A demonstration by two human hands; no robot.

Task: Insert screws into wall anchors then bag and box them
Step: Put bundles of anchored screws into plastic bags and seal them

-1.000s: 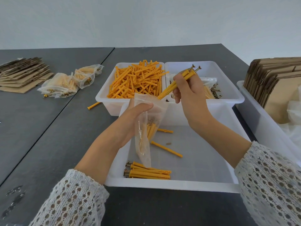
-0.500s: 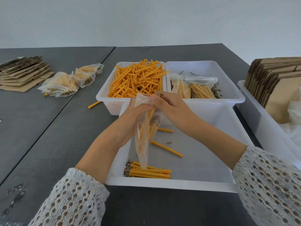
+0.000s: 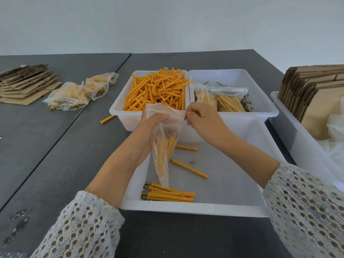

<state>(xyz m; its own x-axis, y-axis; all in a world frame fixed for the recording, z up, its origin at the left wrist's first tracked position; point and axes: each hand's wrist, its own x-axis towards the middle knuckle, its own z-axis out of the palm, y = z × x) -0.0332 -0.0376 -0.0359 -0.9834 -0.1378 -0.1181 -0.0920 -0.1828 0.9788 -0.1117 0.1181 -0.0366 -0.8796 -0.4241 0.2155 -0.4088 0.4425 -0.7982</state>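
My left hand (image 3: 149,127) gripping a clear plastic bag of orange anchors (image 3: 163,144), my right hand (image 3: 202,120) pinching its mouth, over a near white plastic tray (image 3: 195,209), dark grey table (image 3: 55,149), pale bare wall (image 3: 167,21) far behind.

You get bright, soft, even light across the grey table (image 3: 55,155), with only faint shadows inside the near white tray (image 3: 232,183) and a mild sheen on the clear bag (image 3: 162,146). Around that tray focus is sharp; beyond it the wide lens bends the table's far edges, and the lace sleeves (image 3: 307,211) nearest you look stretched.
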